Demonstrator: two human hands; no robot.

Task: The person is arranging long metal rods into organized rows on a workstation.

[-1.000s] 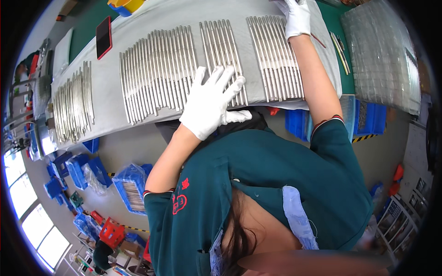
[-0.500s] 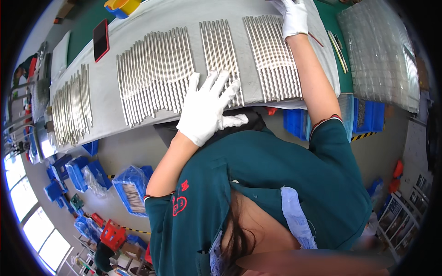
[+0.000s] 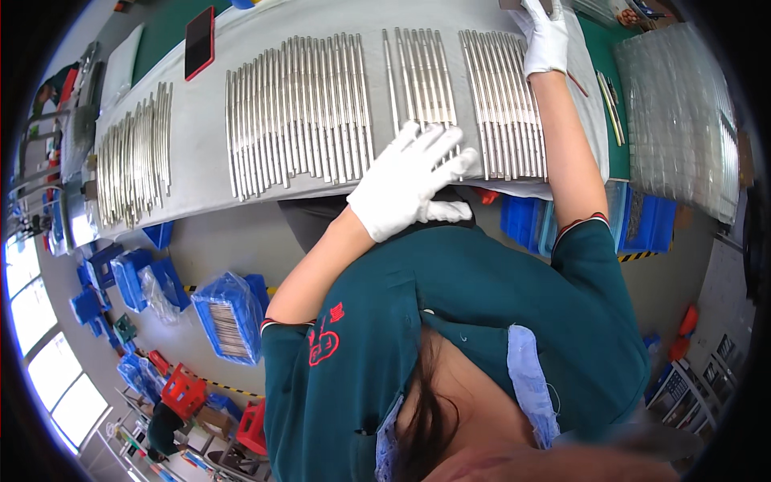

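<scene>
Your left hand [image 3: 411,183] has its fingers spread wide over the near ends of a small rod group [image 3: 426,88], well right of the phone [image 3: 200,44]. Your right hand [image 3: 547,40], farther right of the phone, is at a dark block [image 3: 511,3]; I can't tell whether it grips. More rods [image 3: 297,108] lie either side of the phone.

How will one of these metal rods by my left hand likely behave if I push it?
The metal rods look straight, so they're probably stiff. Their shiny surface may be slippery. They appear round, so one might roll, though the grey cloth could slow it.
</scene>
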